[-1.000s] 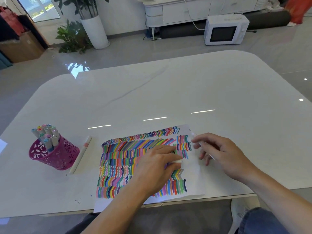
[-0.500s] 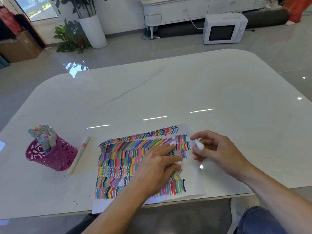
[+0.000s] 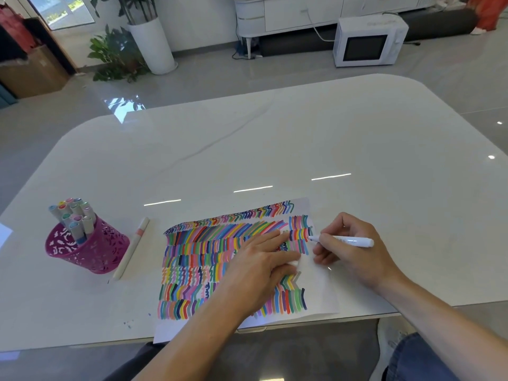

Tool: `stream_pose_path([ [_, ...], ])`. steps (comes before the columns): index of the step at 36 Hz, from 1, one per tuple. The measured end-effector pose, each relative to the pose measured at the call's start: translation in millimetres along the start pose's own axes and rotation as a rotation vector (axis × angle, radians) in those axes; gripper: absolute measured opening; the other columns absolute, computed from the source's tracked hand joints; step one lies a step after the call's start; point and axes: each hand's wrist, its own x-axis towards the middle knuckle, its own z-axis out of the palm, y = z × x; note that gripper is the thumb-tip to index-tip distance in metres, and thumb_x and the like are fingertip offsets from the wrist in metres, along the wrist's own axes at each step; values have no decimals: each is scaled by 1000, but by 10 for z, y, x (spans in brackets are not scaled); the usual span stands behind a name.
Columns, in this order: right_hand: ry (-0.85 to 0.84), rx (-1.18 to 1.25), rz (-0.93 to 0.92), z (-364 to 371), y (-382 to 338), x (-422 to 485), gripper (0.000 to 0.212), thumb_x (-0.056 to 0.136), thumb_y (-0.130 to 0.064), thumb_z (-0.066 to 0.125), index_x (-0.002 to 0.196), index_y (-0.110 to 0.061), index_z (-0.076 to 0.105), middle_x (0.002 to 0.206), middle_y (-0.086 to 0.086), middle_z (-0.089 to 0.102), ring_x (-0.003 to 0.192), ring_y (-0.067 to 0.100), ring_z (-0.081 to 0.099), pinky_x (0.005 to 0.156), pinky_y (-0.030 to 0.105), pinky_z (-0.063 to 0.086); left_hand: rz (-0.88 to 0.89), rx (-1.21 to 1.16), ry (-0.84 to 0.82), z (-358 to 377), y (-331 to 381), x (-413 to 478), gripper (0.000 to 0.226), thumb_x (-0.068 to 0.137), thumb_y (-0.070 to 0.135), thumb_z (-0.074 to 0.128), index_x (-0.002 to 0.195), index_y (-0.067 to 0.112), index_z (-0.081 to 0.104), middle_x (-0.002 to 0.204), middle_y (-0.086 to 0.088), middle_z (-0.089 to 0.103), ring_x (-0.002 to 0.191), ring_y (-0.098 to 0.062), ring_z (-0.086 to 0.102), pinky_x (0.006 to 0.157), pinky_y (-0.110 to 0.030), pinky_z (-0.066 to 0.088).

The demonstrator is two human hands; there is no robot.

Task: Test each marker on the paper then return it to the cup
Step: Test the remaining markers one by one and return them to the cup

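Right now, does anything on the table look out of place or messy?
One marker lies flat on the table beside the cup, not in it. Small ink specks dot the table off the paper's near-left corner.

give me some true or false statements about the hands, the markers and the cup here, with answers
1. The right hand holds a marker with its tip at the paper. True.
2. The left hand is raised off the paper. False: it lies flat on the paper.
3. A spare marker lies on the table beside the cup. True.
4. The cup is empty. False: several markers stand in it.
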Motion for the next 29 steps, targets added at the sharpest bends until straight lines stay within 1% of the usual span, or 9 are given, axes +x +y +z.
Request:
stream_pose_path([
  [3,2,-16,6,7,15,10,14,93,-4,68,83,-1,59,72,14,76,65,34,74,62,39,58,-11,-27,2,18,-11,1,29,95,39,60,122,36,70,146,8,54,141,-13,42,115,-37,36],
  [6,-4,-36,6,11,13,14,15,94,-6,69,83,-2,60,72,13,76,66,33,74,62,39,58,-14,-31,4,13,-6,0,29,96,38,61,123,36,70,147,9,53,142,-12,41,116,-35,34],
  [10,-19,-99,-2,20,1,27,16,92,-8,72,81,-5,61,71,12,76,63,32,73,60,37,58,-23,-33,-15,-10,3,1,30,96,38,61,125,36,69,148,10,51,143,-9,38,117,-27,27],
  [16,-15,-147,-6,19,-15,23,19,91,-9,72,78,-5,60,68,10,74,55,24,68,50,30,49,-65,-71,-46,-64,78,1,32,97,32,62,128,34,68,151,11,46,146,-5,30,112,-9,11],
  [19,-14,-177,1,22,-35,17,21,89,-9,73,75,-4,59,64,8,73,51,19,63,49,27,47,-84,-77,-59,-75,87,3,32,98,32,61,129,36,66,152,14,44,147,-4,28,114,-11,13],
  [21,-21,-185,12,18,-46,15,23,88,-8,74,72,-3,58,61,8,71,48,18,60,49,28,48,-96,-75,-69,-81,88,6,33,98,31,60,130,37,65,153,15,43,147,-3,26,115,-14,15],
  [24,-22,-183,34,15,-71,11,24,86,-3,72,69,-3,55,57,11,69,45,16,55,47,29,45,-107,-85,-71,-78,88,4,33,98,31,60,130,37,65,153,15,43,147,-3,25,115,-13,15],
  [26,-18,-184,44,19,-84,15,23,84,-1,68,67,-3,53,55,12,67,43,14,53,45,28,43,-109,-90,-70,-68,84,0,33,98,30,61,130,37,65,153,14,43,147,-3,26,118,-19,20],
  [29,-23,-190,41,35,-100,17,25,83,-6,70,65,-5,52,52,10,65,43,13,52,45,28,41,-116,-94,-71,-59,80,-1,33,98,31,61,130,37,65,153,15,43,147,-3,25,119,-21,22],
])
